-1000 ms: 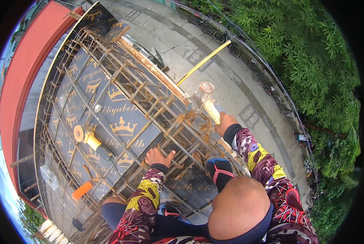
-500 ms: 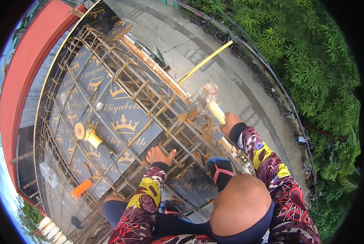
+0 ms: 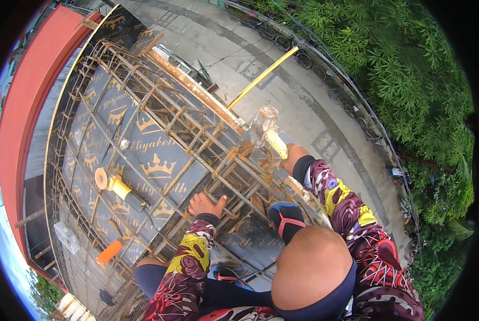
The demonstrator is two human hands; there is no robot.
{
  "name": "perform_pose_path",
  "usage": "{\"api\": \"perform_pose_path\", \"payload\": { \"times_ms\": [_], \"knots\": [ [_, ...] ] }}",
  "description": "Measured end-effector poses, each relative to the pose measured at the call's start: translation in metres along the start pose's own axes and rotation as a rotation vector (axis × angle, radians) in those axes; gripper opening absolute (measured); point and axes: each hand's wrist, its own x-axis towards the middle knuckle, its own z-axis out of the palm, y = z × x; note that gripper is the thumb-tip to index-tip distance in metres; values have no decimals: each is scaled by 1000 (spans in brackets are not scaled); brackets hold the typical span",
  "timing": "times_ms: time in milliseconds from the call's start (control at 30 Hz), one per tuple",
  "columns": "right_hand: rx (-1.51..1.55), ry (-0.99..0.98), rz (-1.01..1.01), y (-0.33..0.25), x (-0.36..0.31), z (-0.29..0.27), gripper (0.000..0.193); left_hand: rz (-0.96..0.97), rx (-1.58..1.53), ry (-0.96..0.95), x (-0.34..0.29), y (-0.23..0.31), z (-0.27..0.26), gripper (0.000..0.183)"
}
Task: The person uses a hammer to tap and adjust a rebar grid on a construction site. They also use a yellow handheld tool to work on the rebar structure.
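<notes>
Right hand (image 3: 294,158) is gripping a hammer (image 3: 266,131) — fingers wrapped on its handle; left hand (image 3: 206,204) is clutching rusty rebar cage (image 3: 196,134).

We see dark formwork panels (image 3: 159,160) printed with gold crowns, bearing a rusty rebar cage (image 3: 196,139). On the panels lie a yellow angle grinder (image 3: 119,188) at left, an orange handle (image 3: 109,251) nearer, and a small white box (image 3: 68,237) beside it.

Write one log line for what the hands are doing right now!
right hand: grips hammer, raised | left hand: on rebar cage | angle grinder: lying on panel
</notes>
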Motion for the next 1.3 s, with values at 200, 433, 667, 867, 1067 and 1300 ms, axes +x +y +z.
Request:
{"api": "perform_pose_path", "payload": {
  "times_ms": [200,433,667,867,1067,1300],
  "knots": [
    [132,123,2,-9,4,-45,38,24,-29,65,2,-6,8,79],
    [-119,9,-55,12,23,26,46,-19,-18,-53,-1,4,3,87],
    [2,-13,40,-3,-2,-9,45,8,-35,66,0,-6,11,80],
    [104,54,60,-32,-33,-63,37,-20,-50,-49,2,-5,-5,81],
    [28,103,1,-13,-7,-27,35,-41,-47,-148,6,3,-14,90],
    [-28,-67,19,19,-11,21,45,-59,-39,-154,4,2,-15,87]
  ]
}}
